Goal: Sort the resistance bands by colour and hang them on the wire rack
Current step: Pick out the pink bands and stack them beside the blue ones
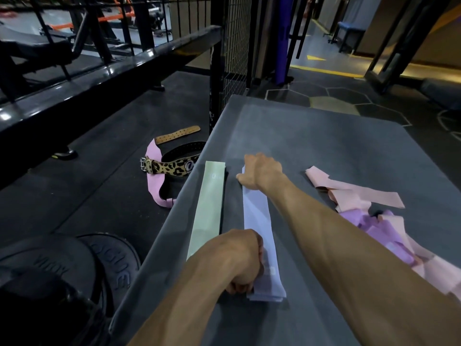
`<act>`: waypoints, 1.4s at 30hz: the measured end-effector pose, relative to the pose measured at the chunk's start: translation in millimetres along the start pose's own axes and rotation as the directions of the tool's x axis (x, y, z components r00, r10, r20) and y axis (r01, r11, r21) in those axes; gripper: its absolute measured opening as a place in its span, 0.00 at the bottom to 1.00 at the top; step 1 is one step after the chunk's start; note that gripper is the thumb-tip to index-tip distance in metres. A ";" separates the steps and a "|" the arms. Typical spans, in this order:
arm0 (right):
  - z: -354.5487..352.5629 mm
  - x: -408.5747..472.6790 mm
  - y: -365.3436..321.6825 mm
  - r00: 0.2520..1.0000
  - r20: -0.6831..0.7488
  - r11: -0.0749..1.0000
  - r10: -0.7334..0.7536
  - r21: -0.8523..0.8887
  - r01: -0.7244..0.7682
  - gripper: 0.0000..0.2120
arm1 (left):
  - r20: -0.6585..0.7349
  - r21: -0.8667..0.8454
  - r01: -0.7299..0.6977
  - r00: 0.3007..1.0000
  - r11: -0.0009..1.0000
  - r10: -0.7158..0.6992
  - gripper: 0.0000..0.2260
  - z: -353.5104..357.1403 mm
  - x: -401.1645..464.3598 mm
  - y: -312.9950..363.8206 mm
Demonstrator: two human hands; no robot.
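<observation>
Head view. I see a grey bench (324, 151) carrying the bands. The left hand (239, 260) is clenched around the near end of a pale lilac stack of bands (257, 216), its fingers curled under and partly hidden by the stack's edge. The right hand (259, 174) rests on the far end of the same stack; its fingers are turned away from me, so I cannot tell whether they grasp the stack or merely press on it. The stack lies flat and straight between the two hands. Just left of the left fingers lies a pale green stack of bands (207, 211), flat, parallel to the lilac one and not touching it. Right of the right forearm sits a loose heap of pink bands (354, 193) and purple bands (374, 228), tangled together. No containers are visible. On the floor, left of the bench, lie lifting belts (172, 166) and black weight plates (74, 265).
</observation>
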State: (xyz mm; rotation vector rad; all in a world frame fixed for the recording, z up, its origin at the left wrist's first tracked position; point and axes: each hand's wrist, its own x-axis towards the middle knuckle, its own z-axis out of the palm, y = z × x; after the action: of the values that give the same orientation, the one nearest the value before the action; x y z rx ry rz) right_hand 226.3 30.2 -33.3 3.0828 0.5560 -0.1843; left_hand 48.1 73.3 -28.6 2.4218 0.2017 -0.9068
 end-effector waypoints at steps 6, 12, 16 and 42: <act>1.8 -0.7 -5.2 1.000 0.018 1.000 0.001 -0.006 -0.001 0.18 | -0.003 0.017 0.006 1.000 1.000 -0.006 0.07 -0.1 -1.5 -0.7; -2.5 -27.6 21.5 0.996 -0.085 0.990 0.007 0.139 0.005 0.29 | -0.140 0.089 -0.092 0.985 0.992 0.104 0.05 -3.5 -9.0 5.5; -4.0 -75.5 65.4 0.976 -0.216 0.962 0.005 0.268 0.054 0.25 | -0.311 0.160 -0.209 0.917 0.965 0.250 0.04 -0.2 -5.9 16.4; -6.2 -243.3 272.5 0.916 -0.047 0.852 0.398 0.389 -0.350 0.21 | -0.340 0.335 -0.326 0.834 0.884 0.436 0.14 54.0 7.5 135.5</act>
State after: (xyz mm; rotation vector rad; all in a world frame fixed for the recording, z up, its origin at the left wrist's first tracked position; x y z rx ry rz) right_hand 95.5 -309.6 -3.6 3.5096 -0.1147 -0.1003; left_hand 66.2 -70.2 -8.3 2.7358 -0.2756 -0.2489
